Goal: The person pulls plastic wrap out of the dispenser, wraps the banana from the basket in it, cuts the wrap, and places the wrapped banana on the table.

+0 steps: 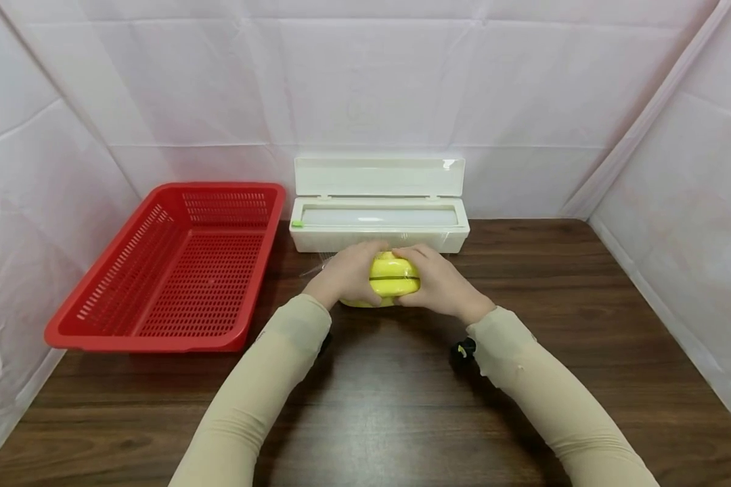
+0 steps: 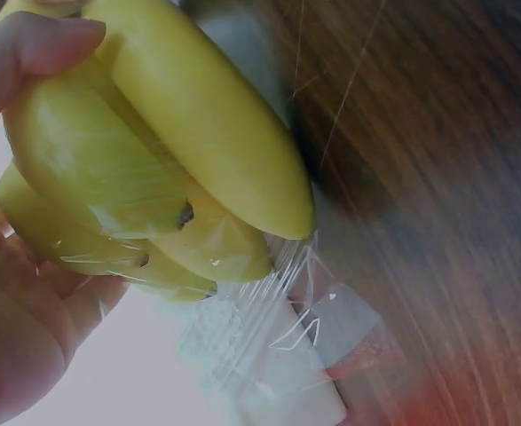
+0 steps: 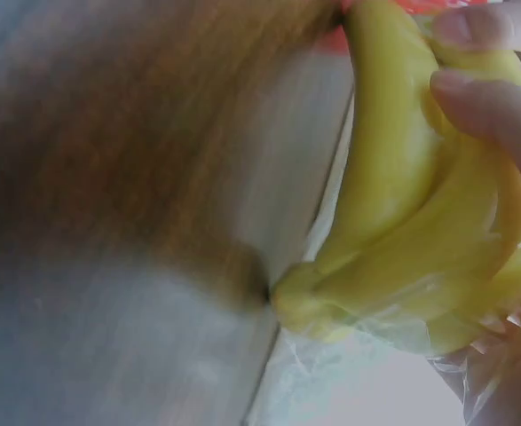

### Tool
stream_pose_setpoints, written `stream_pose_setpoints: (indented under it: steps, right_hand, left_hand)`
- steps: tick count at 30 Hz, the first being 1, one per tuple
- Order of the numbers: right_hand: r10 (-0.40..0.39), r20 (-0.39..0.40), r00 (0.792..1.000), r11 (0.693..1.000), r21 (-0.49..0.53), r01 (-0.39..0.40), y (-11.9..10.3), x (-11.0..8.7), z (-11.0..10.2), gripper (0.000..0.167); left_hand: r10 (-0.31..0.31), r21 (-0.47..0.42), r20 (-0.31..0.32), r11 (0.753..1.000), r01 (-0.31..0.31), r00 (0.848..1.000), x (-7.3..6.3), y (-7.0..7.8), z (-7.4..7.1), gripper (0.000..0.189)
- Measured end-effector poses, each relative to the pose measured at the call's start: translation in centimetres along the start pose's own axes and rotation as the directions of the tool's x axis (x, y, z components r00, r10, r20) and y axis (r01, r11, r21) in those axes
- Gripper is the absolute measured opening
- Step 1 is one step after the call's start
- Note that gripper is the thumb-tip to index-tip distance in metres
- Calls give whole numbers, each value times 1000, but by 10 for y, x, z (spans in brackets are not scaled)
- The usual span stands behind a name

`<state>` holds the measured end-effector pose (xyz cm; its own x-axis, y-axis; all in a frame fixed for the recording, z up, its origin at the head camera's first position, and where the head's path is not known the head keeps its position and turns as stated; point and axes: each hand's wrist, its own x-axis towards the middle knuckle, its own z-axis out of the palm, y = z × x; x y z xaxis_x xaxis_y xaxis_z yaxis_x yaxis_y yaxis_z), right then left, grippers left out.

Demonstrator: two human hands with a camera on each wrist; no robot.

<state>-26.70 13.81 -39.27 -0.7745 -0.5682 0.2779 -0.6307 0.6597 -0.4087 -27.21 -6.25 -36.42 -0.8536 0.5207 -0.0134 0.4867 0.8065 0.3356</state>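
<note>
A bunch of yellow bananas (image 1: 394,276) is held between both hands, in front of a white wrap dispenser (image 1: 378,240). Clear plastic film (image 2: 282,275) clings over the fruit and trails in loose creases past the banana tips in the left wrist view. My left hand (image 1: 350,274) grips the bunch from the left, thumb on the near side and fingers behind. From the other side my right hand (image 1: 441,281) grips it the same way. In the right wrist view the joined stem end (image 3: 300,297) of the bunch points toward the table.
To the left stands a red perforated basket (image 1: 244,325). The dispenser's lid (image 1: 380,177) is raised, with a roll of film (image 1: 378,216) inside. A dark wooden table (image 1: 371,406) lies beneath, with white sheeting (image 1: 378,81) behind and at both sides.
</note>
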Motion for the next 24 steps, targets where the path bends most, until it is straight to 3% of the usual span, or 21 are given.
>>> stream_pose_setpoints:
  steps: [10,24]
  right_hand:
    - [-12,11,1000,999,-45,13,-3,-1,-9,65]
    - [-29,51,998,999,-12,30,-6,2,-16,52]
  left_hand:
    - [19,-80,30,997,-16,999,1,-3,-7,71]
    - [0,-210,104,977,22,995,-2,-8,-11,74]
